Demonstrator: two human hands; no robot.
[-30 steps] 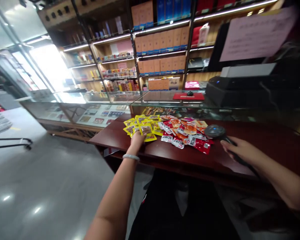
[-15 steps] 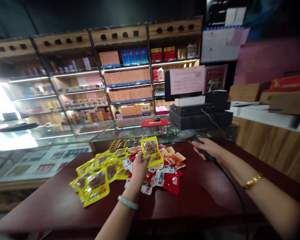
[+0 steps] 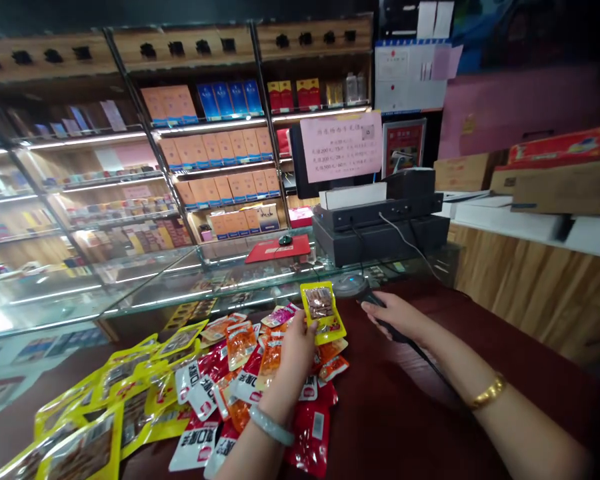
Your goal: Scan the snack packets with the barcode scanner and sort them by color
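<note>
Pinched in my left hand (image 3: 300, 350) is a yellow snack packet (image 3: 322, 312) with a clear window and a barcode, raised above the pile. My right hand (image 3: 397, 313) is wrapped round the handle of a dark barcode scanner (image 3: 355, 287), its head turned toward the packet and a short way from it. Beneath my left hand lie several red, white and orange snack packets (image 3: 243, 343). Further left, more yellow packets (image 3: 87, 443) lie heaped on the dark red counter (image 3: 380, 420). My left forearm hides part of the pile.
A glass display counter (image 3: 155, 283) runs behind the pile, with a mouse (image 3: 285, 240) on a red mat (image 3: 260, 249). Behind the scanner stand a black cash drawer (image 3: 375, 240) and a monitor with a pink notice (image 3: 343, 150). Cardboard boxes (image 3: 563, 187) are stacked at right.
The view has turned and tilted, so the packets appear larger and further left. The yellow packet and the scanner head are closer together. Both hands keep their holds.
</note>
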